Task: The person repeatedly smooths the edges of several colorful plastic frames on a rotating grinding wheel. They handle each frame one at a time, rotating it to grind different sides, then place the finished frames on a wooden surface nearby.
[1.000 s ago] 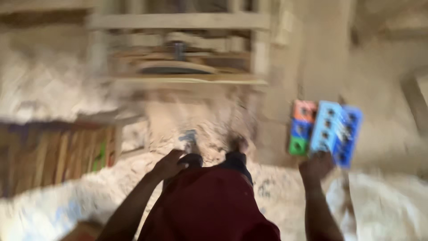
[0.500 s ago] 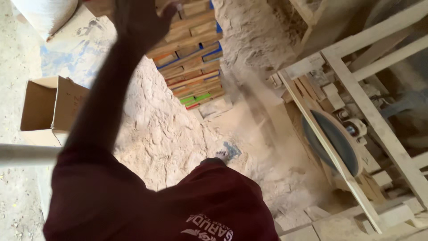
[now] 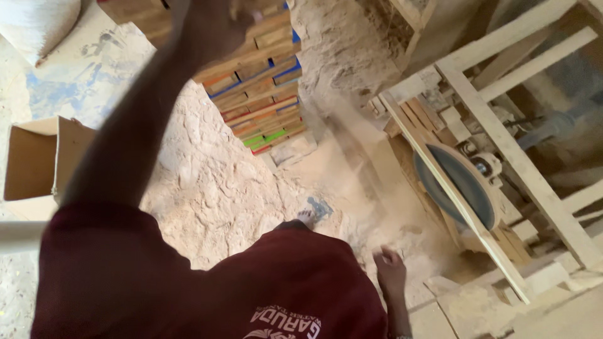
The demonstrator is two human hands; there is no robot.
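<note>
Left hand (image 3: 210, 28), blurred, grip state indiscernible, raised before stacked wooden boards (image 3: 260, 94); right hand (image 3: 391, 271) hangs loosely curled, empty, above sawdust (image 3: 213, 182), near disc sander (image 3: 458, 182).

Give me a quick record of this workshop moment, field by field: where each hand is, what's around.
left hand: raised at the stack of wooden boards with coloured edges; blurred, grip unclear
right hand: hanging low, empty, above the sawdust
machine: round sanding disc in a pale wooden frame
floor: open cardboard box
foot: in a sandal on the sawdust
</note>
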